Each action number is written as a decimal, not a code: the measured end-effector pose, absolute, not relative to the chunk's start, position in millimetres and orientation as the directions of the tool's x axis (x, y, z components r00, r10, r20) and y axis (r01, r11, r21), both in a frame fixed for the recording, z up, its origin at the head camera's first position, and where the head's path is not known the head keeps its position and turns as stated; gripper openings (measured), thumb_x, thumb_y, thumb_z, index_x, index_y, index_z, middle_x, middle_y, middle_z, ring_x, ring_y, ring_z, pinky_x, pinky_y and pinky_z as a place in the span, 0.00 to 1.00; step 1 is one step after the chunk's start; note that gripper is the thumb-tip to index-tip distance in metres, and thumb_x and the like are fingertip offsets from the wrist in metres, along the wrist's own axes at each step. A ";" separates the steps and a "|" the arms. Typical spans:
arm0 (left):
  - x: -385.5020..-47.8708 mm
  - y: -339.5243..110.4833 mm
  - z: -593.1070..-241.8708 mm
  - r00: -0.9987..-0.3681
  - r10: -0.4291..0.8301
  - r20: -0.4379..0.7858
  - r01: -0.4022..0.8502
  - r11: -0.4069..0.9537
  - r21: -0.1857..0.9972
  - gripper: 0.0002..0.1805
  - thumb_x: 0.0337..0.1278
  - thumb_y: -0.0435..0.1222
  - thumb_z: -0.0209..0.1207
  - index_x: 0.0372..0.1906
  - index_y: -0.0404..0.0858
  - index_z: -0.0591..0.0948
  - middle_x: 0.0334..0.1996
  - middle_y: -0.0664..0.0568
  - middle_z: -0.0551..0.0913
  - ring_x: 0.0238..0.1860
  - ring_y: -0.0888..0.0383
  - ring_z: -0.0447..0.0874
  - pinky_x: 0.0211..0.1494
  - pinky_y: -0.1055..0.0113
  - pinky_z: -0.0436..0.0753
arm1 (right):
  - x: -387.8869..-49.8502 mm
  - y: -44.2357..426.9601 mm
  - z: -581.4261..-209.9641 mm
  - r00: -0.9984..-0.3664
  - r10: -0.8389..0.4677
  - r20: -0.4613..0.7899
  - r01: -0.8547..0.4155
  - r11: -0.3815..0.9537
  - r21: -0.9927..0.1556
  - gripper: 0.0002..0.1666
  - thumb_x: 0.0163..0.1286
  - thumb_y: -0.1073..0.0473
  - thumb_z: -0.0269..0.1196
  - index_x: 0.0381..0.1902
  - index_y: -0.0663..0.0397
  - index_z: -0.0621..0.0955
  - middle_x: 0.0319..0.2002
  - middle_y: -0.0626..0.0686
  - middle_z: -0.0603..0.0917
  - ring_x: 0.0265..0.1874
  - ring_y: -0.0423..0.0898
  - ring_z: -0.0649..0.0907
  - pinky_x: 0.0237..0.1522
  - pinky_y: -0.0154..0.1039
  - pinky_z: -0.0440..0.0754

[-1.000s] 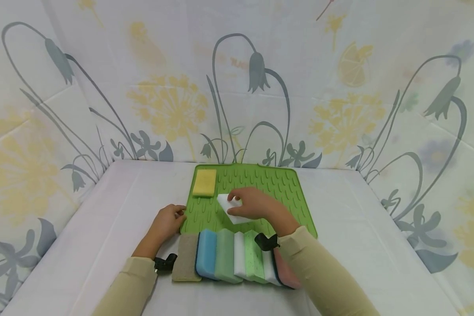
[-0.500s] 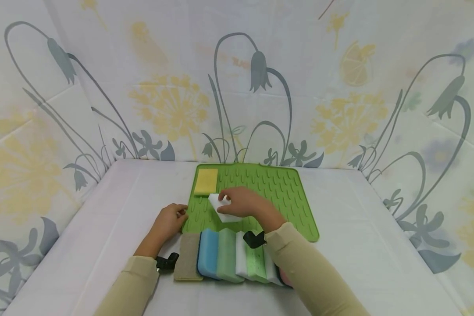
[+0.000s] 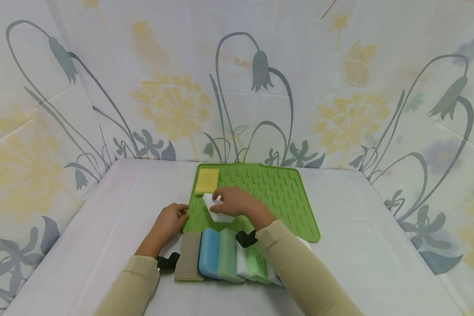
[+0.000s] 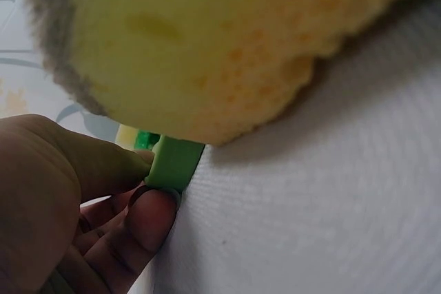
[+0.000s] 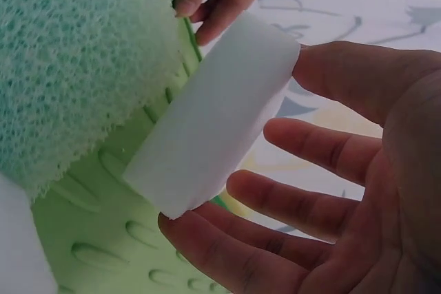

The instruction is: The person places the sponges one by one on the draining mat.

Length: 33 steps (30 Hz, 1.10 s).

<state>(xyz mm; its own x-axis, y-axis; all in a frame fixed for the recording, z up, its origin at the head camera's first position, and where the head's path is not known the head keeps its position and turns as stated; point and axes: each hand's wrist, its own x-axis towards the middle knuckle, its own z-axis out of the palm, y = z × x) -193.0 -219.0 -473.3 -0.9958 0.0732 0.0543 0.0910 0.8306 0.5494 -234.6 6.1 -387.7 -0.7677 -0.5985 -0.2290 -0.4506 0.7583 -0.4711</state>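
Note:
My right hand holds a white sponge, a plain block, over the left part of the green ridged mat. In the right wrist view the thumb and fingers grip the white sponge by its ends. My left hand is at the mat's left edge; in the left wrist view thumb and finger pinch the green mat's edge. A yellow sponge lies on the mat's far left corner, just beyond the white one. Whether the white sponge touches the mat is hard to tell.
A row of sponges lies along the mat's near edge: a grey-brown one, a blue one, a green one and several paler ones, partly under my right forearm. A flowered cloth stands behind the white-covered table.
My right hand has carried the white sponge left across the mat, nearer the yellow sponge. My left hand has stayed at the mat's edge.

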 end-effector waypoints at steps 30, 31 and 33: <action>-193.7 -218.7 -473.8 -0.997 0.071 0.033 0.077 0.829 0.554 0.19 0.63 0.33 0.56 0.57 0.28 0.79 0.41 0.42 0.82 0.41 0.50 0.81 0.44 0.56 0.80 | -235.9 -33.2 -395.4 -0.815 -0.517 -0.260 -0.377 0.815 -0.440 0.23 0.70 0.44 0.58 0.55 0.50 0.77 0.37 0.49 0.82 0.21 0.43 0.80 0.28 0.37 0.77; -193.9 -219.0 -474.2 -0.997 0.071 0.033 0.077 0.830 0.553 0.19 0.63 0.33 0.56 0.57 0.28 0.79 0.41 0.42 0.82 0.41 0.50 0.81 0.44 0.56 0.80 | -235.9 -34.3 -394.9 -0.816 -0.516 -0.262 -0.375 0.817 -0.438 0.24 0.70 0.44 0.58 0.56 0.51 0.77 0.40 0.50 0.83 0.21 0.43 0.81 0.28 0.37 0.77; -194.0 -219.1 -474.5 -0.997 0.069 0.033 0.075 0.830 0.553 0.19 0.63 0.33 0.56 0.57 0.28 0.79 0.41 0.42 0.82 0.41 0.50 0.82 0.43 0.56 0.81 | -236.1 -36.3 -394.7 -0.817 -0.513 -0.264 -0.377 0.821 -0.429 0.25 0.70 0.44 0.58 0.57 0.52 0.78 0.46 0.52 0.84 0.21 0.43 0.81 0.27 0.37 0.78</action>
